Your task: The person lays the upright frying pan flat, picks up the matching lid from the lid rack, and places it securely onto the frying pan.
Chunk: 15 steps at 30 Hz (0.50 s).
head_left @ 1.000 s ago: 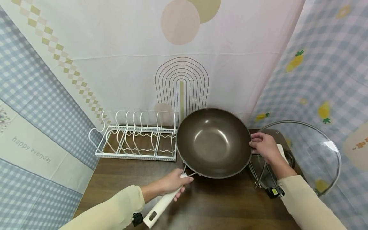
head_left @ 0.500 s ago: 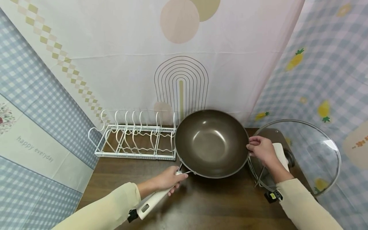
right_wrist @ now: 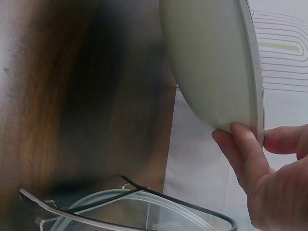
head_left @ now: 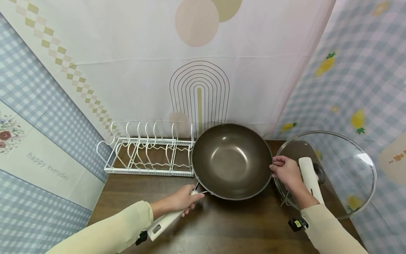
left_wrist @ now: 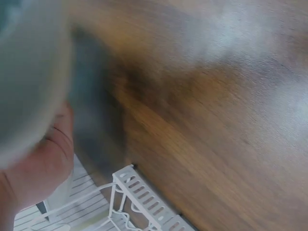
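A wok (head_left: 229, 162) with a dark brown inside, pale outside and cream handle (head_left: 163, 224) is held in both hands, its bowl just right of the rack. My left hand (head_left: 182, 198) grips the handle close to the bowl; in the left wrist view that hand (left_wrist: 41, 166) is partly covered by a blurred pale shape. With thumb and fingers, my right hand (head_left: 287, 173) pinches the rim on the right side. The right wrist view has the wok's pale outside (right_wrist: 211, 57) raised off the wooden table, the right thumb on one side of the rim and fingers on the other.
A white wire rack (head_left: 149, 171) with upright hoops stands at the back left of the wooden table (head_left: 228, 229). On the right, a large glass lid (head_left: 349, 165) leans in a wire stand (right_wrist: 183, 200), near another cream handle (head_left: 307, 171). Cloth-covered walls enclose the back and sides.
The wok has shifted slightly left and a little toward me, both hands keeping their hold. More of the second cream handle on the right now shows.
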Motion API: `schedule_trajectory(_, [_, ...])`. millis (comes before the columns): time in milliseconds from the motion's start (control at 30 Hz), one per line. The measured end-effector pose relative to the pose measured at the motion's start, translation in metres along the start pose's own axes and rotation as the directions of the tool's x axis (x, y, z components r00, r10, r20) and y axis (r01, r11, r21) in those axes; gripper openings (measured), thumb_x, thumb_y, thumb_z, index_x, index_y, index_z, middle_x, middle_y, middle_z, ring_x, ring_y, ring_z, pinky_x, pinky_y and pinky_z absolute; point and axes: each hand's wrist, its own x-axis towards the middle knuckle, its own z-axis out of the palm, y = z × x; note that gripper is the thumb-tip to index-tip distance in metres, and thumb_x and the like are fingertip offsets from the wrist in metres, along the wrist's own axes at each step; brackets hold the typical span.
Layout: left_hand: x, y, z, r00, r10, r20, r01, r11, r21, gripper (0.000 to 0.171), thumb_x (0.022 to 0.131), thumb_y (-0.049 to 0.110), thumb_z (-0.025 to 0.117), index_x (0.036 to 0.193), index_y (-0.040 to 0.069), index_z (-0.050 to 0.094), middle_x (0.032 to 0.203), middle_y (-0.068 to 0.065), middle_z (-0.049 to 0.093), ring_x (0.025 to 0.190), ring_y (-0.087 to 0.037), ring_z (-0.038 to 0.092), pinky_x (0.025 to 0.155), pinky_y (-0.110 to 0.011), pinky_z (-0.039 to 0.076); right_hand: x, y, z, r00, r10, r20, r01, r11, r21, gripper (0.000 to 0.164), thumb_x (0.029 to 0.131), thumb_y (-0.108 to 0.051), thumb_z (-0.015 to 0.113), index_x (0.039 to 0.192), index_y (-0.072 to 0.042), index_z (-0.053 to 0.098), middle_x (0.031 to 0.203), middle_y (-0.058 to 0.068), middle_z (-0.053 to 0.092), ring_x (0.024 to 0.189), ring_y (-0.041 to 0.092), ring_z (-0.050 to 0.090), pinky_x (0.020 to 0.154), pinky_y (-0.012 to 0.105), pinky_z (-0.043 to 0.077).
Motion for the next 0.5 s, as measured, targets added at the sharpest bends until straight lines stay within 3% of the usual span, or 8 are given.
schedule_trajectory(500, [0.004, -0.016, -0.002, 0.998, 0.054, -0.008, -0.053, 0.993, 0.101, 0.028, 0.104, 0.028, 0.062, 0.095, 0.005, 0.049, 0.06, -0.001, 0.052, 0.035, -0.007, 0.045, 0.032, -0.027, 0.043, -0.012, 0.017, 0.019, 0.995, 0.017, -0.094, -0.014, 0.999, 0.034, 0.042, 0.097, -0.005, 0.065, 0.135, 0.01, 0.054, 0.131, 0.034, 0.06, 0.07, -0.001, 0.066, 0.063, 0.022, 0.061])
